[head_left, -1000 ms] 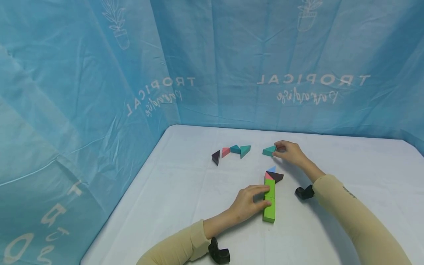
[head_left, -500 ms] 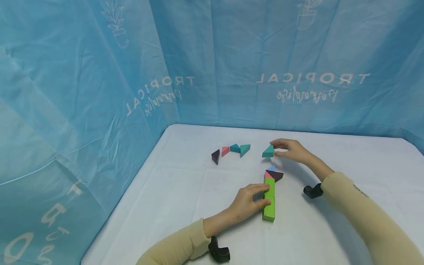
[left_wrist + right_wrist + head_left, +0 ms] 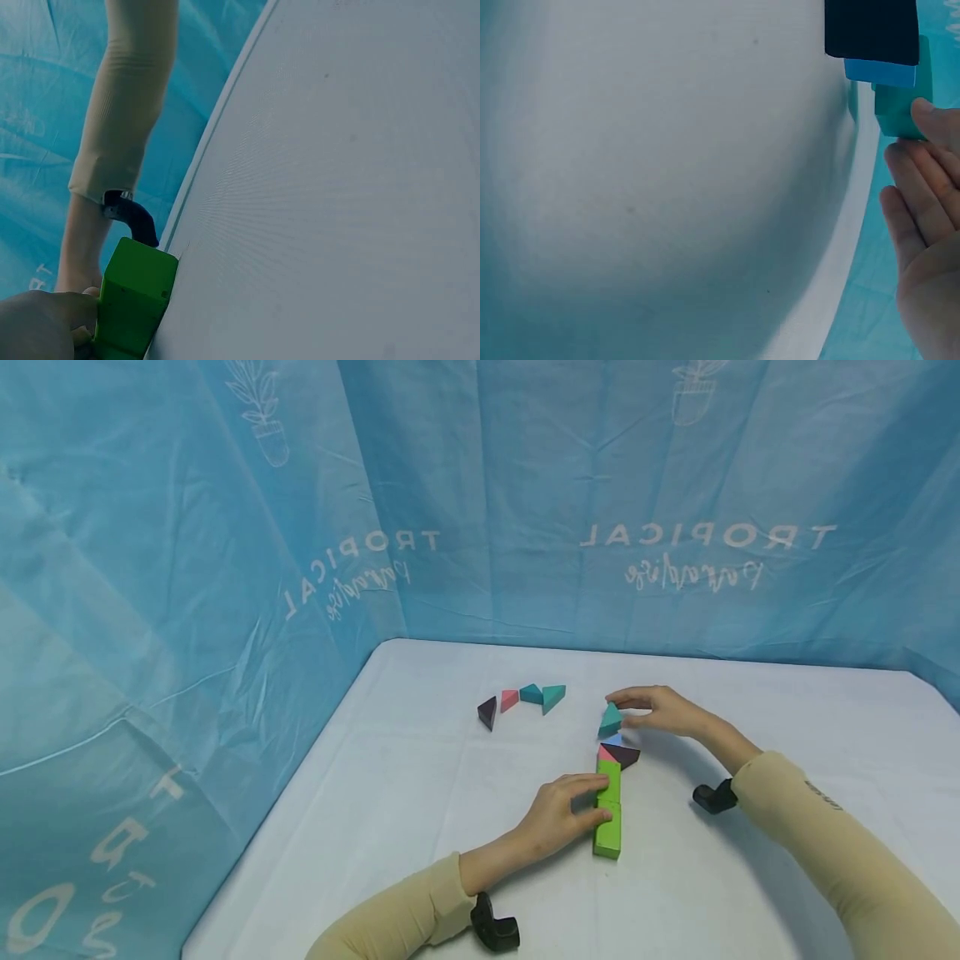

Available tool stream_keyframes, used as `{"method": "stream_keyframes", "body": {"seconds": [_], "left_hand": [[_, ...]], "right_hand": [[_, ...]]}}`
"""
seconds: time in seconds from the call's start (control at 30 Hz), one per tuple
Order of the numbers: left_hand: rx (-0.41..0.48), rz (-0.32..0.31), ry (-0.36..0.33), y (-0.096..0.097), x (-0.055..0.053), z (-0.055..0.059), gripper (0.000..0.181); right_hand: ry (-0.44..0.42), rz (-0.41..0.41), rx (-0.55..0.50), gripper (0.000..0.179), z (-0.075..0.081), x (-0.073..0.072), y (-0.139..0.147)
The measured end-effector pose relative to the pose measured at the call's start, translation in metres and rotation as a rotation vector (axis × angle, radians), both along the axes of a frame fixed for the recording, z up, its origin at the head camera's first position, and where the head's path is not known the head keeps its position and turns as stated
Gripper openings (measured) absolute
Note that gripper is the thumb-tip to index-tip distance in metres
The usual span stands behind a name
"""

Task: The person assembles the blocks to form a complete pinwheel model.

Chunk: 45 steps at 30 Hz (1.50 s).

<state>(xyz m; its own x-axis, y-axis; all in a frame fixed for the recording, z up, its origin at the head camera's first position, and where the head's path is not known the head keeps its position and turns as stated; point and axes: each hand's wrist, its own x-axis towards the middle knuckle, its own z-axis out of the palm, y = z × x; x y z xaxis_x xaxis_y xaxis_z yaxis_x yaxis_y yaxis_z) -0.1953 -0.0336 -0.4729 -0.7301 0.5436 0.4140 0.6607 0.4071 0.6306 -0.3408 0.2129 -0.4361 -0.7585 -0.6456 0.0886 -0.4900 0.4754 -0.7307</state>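
Note:
In the head view my right hand [image 3: 663, 710] pinches a teal triangular block [image 3: 611, 718] between thumb and fingertips. The block stands just beyond a light-blue triangle [image 3: 614, 739]. The right wrist view shows my thumb on the teal block's side, next to the blue one. Nearer lie a dark triangular block [image 3: 622, 755], a pink triangle [image 3: 606, 754] and two green blocks [image 3: 610, 781] in a line. My left hand [image 3: 558, 817] touches the green blocks from the left, index finger on the far one and thumb on the near one. The left wrist view shows a green block [image 3: 136, 289] beside the fingers.
Farther back on the white table [image 3: 420, 793] lie a dark triangular block [image 3: 487, 713], a pink one [image 3: 509, 700], a blue-teal one [image 3: 531, 693] and another teal one [image 3: 553, 697]. Blue curtains [image 3: 525, 485] hang behind and at the left.
My right hand has brought the teal triangular block nearer, turned it, and set it close against the far end of the line. The left hand stays at the green blocks.

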Motion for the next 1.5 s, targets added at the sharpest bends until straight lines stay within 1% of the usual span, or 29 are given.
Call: {"method": "stream_keyframes", "body": {"seconds": [0.13,0.23,0.3,0.37,0.5,0.67,0.77,0.97,1.17,1.4,1.5], "left_hand": [[0.0,0.0,-0.013,0.0001,0.0004,-0.0001,0.043],[0.001,-0.001,-0.013,0.0001,0.0007,0.0001,0.043],[0.002,-0.001,-0.005,0.0001,0.0005,0.0,0.043],[0.004,-0.001,0.001,0.0001,0.0002,-0.0001,0.043],[0.005,-0.001,-0.004,-0.0001,0.0006,-0.0006,0.043],[-0.001,-0.004,-0.02,-0.0002,0.002,-0.001,0.044],[-0.004,-0.003,-0.016,-0.0002,0.002,-0.0005,0.044],[-0.001,-0.002,0.011,-0.0002,0.0007,0.0003,0.044],[0.003,-0.002,0.034,-0.0001,-0.0001,-0.0004,0.044],[0.002,-0.003,0.023,-0.0001,-0.0001,-0.0008,0.043],[0.002,-0.004,0.013,-0.0002,-0.0001,-0.0003,0.043]], "right_hand": [[0.005,-0.002,0.073,0.05,-0.001,0.0019,-0.0002],[0.0,0.014,0.105,0.051,-0.0011,0.0026,0.0],[-0.013,0.015,0.098,0.049,-0.001,0.0021,0.0002],[-0.025,0.002,0.069,0.046,-0.0016,0.0008,0.0003],[-0.041,-0.047,0.033,0.04,-0.0046,0.0001,-0.0009],[-0.043,-0.066,0.054,0.038,-0.0086,0.0037,-0.0027],[-0.046,-0.075,0.051,0.038,-0.0082,0.0058,-0.004],[-0.048,-0.057,0.061,0.039,-0.0045,0.0079,-0.0063],[-0.066,-0.046,0.065,0.041,-0.0045,0.0078,-0.0058],[-0.045,-0.043,0.072,0.04,-0.006,0.0077,-0.0069],[-0.04,-0.058,0.07,0.042,-0.0042,0.0085,-0.0081]]}}
